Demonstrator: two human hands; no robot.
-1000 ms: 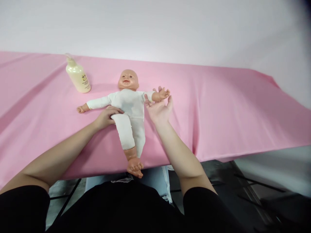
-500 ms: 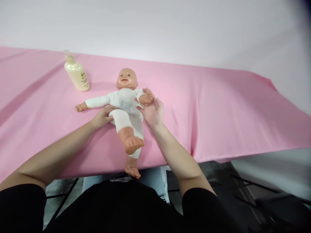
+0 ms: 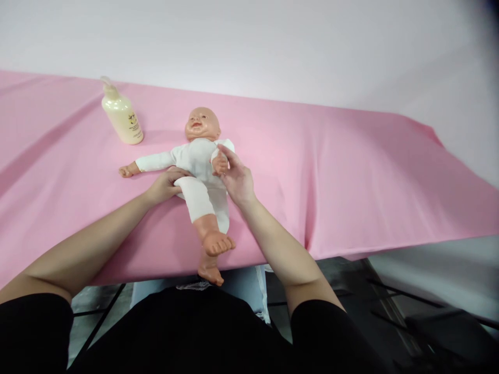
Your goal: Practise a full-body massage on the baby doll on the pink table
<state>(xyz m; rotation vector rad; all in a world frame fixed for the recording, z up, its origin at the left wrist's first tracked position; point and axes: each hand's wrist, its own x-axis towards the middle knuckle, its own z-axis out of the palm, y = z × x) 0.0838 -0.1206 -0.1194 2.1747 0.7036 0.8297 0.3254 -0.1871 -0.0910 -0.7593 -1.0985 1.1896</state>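
White-suited doll point(image 3: 202, 171) lies face-up; left hand point(image 3: 166, 184) grips its thigh, right hand point(image 3: 236, 179) clasps its wrist.

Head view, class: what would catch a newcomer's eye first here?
A baby doll in white lies face up mid-table on the pink tablecloth. The left hand rests at its hip, and the right hand holds its arm folded across the chest. A cream pump bottle stands far left.

Our left hand point(image 3: 163, 185) curls at the doll's point(image 3: 202, 171) hip; our right hand point(image 3: 236, 179) pinches its wrist over the chest.
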